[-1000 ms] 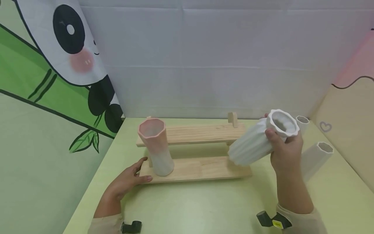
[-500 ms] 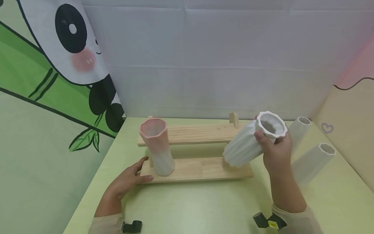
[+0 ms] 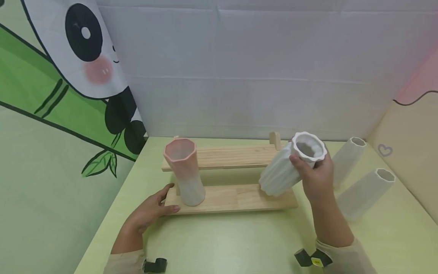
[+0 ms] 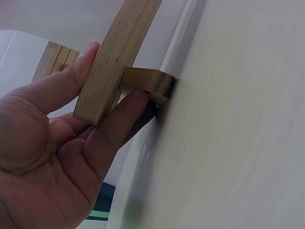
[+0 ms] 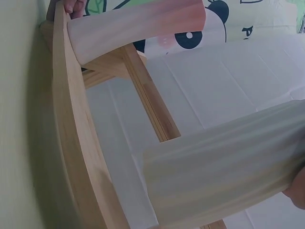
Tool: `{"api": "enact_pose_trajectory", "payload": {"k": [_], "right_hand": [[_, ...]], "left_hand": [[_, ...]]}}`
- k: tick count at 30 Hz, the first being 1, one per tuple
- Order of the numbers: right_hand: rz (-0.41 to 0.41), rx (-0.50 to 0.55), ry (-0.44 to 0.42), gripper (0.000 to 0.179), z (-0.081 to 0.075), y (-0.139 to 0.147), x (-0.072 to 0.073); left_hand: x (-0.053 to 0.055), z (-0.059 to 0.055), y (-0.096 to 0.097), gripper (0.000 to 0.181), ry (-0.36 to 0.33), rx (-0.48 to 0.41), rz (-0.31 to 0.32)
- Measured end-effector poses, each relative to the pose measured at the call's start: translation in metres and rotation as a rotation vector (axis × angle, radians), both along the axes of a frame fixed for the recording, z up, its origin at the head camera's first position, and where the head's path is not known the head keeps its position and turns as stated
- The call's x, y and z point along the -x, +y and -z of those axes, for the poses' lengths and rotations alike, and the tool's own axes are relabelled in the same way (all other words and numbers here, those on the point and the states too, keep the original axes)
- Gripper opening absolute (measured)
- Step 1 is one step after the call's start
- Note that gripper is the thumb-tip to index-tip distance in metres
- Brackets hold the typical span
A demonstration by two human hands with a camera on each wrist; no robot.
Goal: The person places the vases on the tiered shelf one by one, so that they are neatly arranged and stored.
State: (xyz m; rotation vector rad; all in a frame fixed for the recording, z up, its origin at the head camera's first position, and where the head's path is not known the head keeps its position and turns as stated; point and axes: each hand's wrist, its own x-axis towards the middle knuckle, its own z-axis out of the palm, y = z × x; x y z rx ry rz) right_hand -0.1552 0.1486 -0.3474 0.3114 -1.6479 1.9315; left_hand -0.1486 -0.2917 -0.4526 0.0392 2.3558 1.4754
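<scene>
The left hand [image 3: 148,213] grips the front left corner of a two-tier wooden shelf [image 3: 236,196], thumb on top, fingers underneath. The right hand [image 3: 316,180], curled around the neck of a white fluted vase [image 3: 278,169], holds it tilted over the lower tier's right end. A pink-and-white vase [image 3: 187,175] stands near that tier's left end; two plain white vases [image 3: 364,196] are near the bench's [image 3: 222,243] right edge.
</scene>
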Motion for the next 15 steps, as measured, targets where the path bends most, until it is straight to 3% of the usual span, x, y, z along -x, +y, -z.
{"api": "enact_pose_trajectory", "payload": {"k": [15], "right_hand": [[0.012,-0.133,-0.180,0.053,0.005,-0.011,0.002]], "left_hand": [[-0.001,-0.003,0.001,0.097,-0.014,0.003,-0.012]]}}
